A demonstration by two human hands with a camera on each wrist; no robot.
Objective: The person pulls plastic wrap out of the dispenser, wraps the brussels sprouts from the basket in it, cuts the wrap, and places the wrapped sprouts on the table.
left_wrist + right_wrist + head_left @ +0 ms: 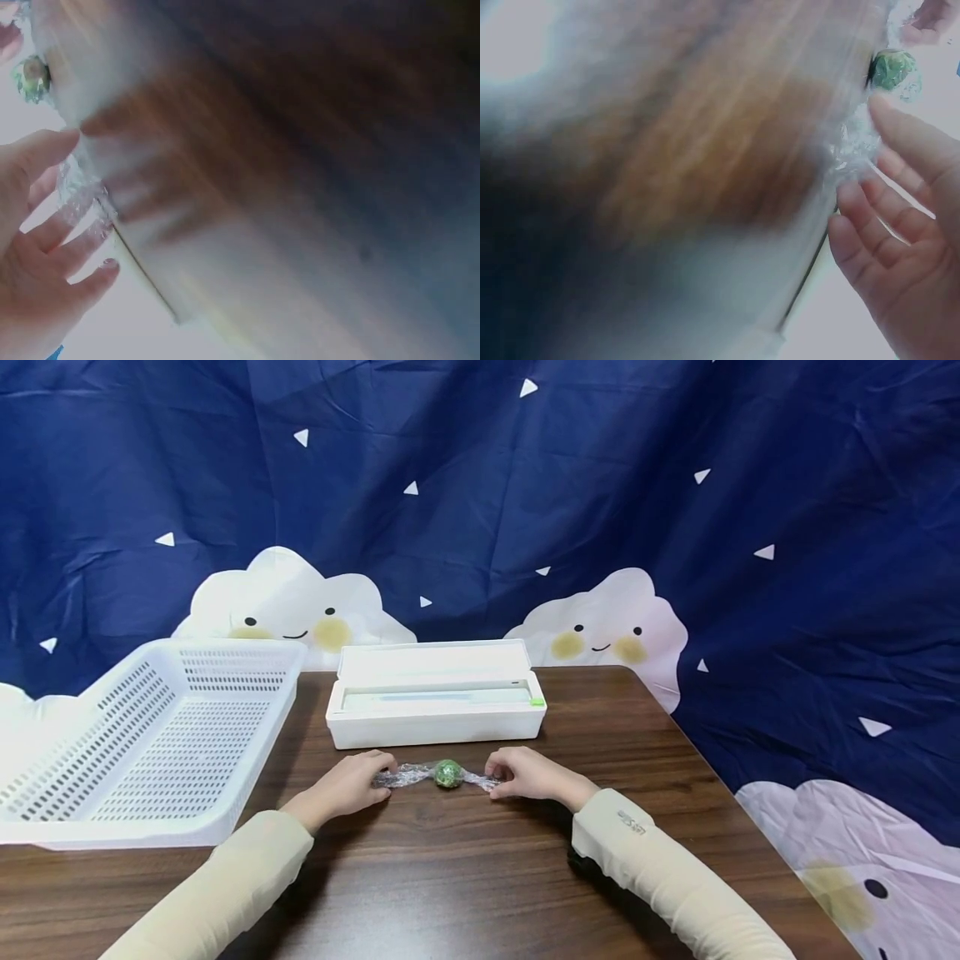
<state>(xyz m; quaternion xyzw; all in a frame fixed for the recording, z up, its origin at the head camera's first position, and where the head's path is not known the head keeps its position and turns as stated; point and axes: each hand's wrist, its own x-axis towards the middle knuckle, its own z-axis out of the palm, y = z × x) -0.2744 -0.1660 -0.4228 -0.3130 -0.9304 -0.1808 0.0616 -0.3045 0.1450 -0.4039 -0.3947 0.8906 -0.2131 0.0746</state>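
Note:
A small green ball (448, 773) wrapped in clear plastic film lies on the table, the film bunched out on both sides of it. Over the left end of the film (411, 774), my left hand (351, 785) has thumb and fingers apart; in the left wrist view its fingers show through the clear film (79, 184). At the opposite end, my right hand (534, 775) is bent loosely around the film (853, 142), a gap showing between thumb and fingertips. Both wrist views show the ball beyond the thumb, with the other hand at the frame edge.
Just behind the hands stands a long white box (438, 727) with its lid raised and a green piece (537, 702) at its right end. A white perforated basket (258, 777) occupies the left of the brown wooden table (450, 877). A dark blue cloud-print curtain (465, 527) hangs behind.

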